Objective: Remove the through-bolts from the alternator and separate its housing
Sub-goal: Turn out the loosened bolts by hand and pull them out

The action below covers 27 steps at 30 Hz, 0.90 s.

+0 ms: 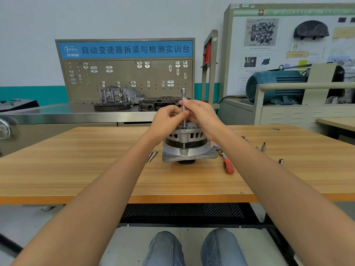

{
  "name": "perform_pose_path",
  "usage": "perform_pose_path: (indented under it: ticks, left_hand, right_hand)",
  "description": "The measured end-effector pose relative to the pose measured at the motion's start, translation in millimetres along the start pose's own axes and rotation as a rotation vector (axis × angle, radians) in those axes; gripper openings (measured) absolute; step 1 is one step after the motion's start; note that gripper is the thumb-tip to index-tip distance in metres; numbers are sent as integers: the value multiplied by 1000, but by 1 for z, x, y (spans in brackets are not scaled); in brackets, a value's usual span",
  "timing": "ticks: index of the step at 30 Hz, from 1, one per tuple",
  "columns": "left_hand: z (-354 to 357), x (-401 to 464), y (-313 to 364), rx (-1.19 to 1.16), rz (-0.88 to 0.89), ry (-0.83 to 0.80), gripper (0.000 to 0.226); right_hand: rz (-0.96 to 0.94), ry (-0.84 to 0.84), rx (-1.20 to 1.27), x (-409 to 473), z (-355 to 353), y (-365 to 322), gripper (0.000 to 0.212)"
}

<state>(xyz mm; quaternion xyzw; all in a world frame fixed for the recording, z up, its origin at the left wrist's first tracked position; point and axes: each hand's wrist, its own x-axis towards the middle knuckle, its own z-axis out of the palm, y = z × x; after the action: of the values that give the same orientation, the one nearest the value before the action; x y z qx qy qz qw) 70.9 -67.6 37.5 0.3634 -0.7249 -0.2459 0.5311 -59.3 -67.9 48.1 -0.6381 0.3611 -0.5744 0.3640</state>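
1. The alternator (187, 145) stands upright near the middle of the wooden table (96, 169), pulley end down, its housing not yet separated.
2. Just left of the alternator lie two loose bolts (152, 156), so I judge those are already out.
3. Both your left hand (169, 117) and right hand (199, 114) pinch the extension bar (184, 106) standing on top of the alternator, probably spinning out another through-bolt.
4. The ratchet (226, 162) lies just right of the alternator, unused.
5. Your fingers hide the alternator's top; how many bolts remain cannot be told.
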Motion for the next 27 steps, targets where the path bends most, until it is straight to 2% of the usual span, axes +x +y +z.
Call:
perform_pose_path:
  ticks: [2, 7, 18, 24, 27]
  left_hand:
    - [1, 0, 0, 10, 1, 12, 14]
    - [3, 1, 0, 9, 1, 34, 17]
    - [-2, 1, -1, 8, 8, -36, 15]
    - [-1, 2, -4, -6, 16, 1, 10]
    - [1, 3, -3, 1, 7, 20, 15]
  right_hand:
    - [-3, 17, -16, 0, 1, 0, 26]
    - [-29, 28, -37, -1, -1, 2, 8]
    - [-18, 3, 12, 0, -1, 0, 17]
    - [9, 28, -25, 0, 1, 0, 25]
    - [-12, 45, -43, -1, 2, 0, 14]
